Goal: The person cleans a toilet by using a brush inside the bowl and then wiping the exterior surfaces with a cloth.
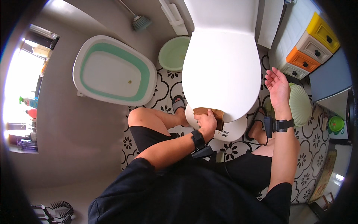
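Observation:
My left hand (207, 123) grips a folded brown cloth (219, 119) at the front edge of a closed white toilet lid (221, 72). The fingers wrap around the cloth, and the thumb lies on its upper side. Below the lid's front edge, a rounded cream surface (235, 128) bears printed writing; whether it is a stool or part of the toilet, I cannot tell. Off to the right of the lid, my right hand (278, 86) is raised with the palm showing and nothing in it. Beside that wrist is a pale green shell-shaped lid (300, 103).
A white and green folding tub (114, 75) leans at the left wall. Near it are a pale green basin (173, 54) and a toilet brush (141, 22). A drawer unit (303, 60) with coloured fronts stands at right. Patterned tiles (229, 151) cover the floor.

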Motion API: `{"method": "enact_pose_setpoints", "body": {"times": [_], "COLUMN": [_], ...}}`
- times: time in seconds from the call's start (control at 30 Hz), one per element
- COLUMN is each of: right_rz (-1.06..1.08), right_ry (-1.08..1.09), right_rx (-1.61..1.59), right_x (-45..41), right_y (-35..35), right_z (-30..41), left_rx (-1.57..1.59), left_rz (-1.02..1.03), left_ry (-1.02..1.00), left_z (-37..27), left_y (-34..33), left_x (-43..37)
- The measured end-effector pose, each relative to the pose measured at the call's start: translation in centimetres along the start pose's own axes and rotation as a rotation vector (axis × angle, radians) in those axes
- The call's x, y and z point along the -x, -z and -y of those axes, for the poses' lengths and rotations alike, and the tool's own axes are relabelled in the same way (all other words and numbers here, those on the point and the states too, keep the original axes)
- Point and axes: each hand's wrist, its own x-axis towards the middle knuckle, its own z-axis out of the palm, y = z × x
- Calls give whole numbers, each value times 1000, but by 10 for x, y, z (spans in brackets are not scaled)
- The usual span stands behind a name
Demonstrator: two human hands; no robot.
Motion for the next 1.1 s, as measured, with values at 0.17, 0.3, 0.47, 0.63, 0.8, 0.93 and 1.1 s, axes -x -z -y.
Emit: {"method": "enact_pose_setpoints", "body": {"times": [0.17, 0.3, 0.47, 0.63, 0.8, 0.93, 1.1], "right_rz": [9, -11, 27, 31, 36, 55, 27], "right_ry": [30, 36, -4, 34, 33, 42, 69], "right_rx": [-32, -37, -7, 0, 3, 19, 35], "right_x": [2, 5, 0, 6, 7, 11, 14], "right_y": [4, 4, 1, -4, 1, 6, 11], "right_z": [0, 6, -3, 3, 5, 4, 5], "left_rx": [-143, -309, -440, -260, 223, 459, 546], "left_rz": [-25, 121, 292, 254, 349, 863, 967], "left_ry": [-48, -393, -600, -159, 233, 451, 610], "left_z": [-35, -86, -125, -80, -29, -26, -29], "left_y": [26, 56, 66, 50, 22, 19, -2], "left_x": [-9, -56, -105, -70, -23, 13, 62]}}
